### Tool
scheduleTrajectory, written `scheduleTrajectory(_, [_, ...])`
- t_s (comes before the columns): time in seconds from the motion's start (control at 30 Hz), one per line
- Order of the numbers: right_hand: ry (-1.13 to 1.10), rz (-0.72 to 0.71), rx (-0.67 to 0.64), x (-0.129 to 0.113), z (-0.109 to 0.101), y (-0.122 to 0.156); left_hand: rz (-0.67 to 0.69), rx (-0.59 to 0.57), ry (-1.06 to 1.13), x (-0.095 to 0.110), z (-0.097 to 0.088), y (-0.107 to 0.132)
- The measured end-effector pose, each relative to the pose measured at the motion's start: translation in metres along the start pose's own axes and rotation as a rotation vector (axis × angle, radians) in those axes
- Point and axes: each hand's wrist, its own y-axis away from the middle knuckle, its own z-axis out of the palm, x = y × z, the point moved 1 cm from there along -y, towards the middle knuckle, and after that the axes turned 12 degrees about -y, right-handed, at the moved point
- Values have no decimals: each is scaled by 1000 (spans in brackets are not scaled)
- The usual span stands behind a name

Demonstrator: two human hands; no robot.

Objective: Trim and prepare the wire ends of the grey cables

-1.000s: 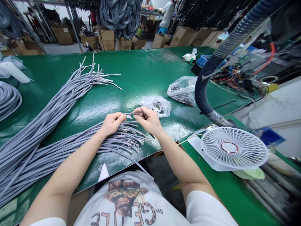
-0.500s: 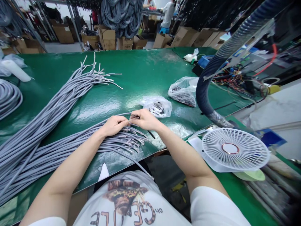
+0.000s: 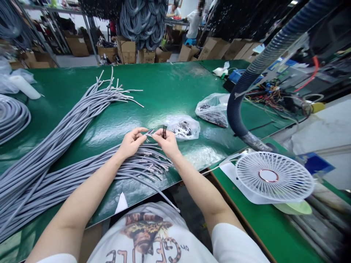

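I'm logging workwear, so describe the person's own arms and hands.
Short, plain white sleeves end above the elbows, leaving the forearms bare. The left hand and right hand wear no gloves, and no watch or bracelet shows at either wrist. The sleeves belong to a white shirt with a brownish print and large lettering on its front.

Your tabletop (image 3: 170,80) looks glossy and faintly rippled, your grey cables (image 3: 68,177) smooth, low-sheen plastic; the bags (image 3: 216,100) are crinkled clear plastic, the fan (image 3: 268,175) smooth plastic, your shirt (image 3: 149,230) matt cloth.
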Motion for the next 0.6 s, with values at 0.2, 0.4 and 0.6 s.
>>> scheduleTrajectory(0.2, [391,-253,-53,-23,-1,2,22,-166,-94,0,2,6])
scheduleTrajectory(0.4, [40,52,25,3,-1,-22,76,-241,-211,5,1,19])
scheduleTrajectory(0.6, [-80,183,-85,3,-2,-12,122,-171,-237,9,-3,31])
